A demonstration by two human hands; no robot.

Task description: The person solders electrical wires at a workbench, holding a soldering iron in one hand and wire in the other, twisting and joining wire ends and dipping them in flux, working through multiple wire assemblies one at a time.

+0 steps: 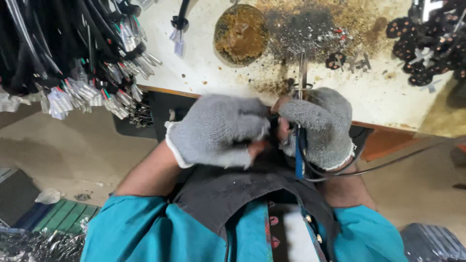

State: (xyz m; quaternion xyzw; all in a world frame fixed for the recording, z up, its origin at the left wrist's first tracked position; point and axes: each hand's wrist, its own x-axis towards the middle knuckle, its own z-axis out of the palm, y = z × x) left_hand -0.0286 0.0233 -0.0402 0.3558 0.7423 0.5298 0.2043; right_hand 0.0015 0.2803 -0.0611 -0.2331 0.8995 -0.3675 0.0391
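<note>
Both hands wear grey knit gloves with the fingertips cut off. My left hand is closed, its fingers pinching a small dark part that is mostly hidden between the two hands. My right hand grips a soldering iron with a blue handle, its metal tip pointing up over the bench edge. The two hands touch at the middle, just in front of the white workbench. A black cord runs from the iron off to the right.
A round tin of brown flux stands on the bench beside a burnt, stained patch. Bundles of black cables with clear connectors hang at the left. Round black parts lie at the far right. Floor clutter sits below.
</note>
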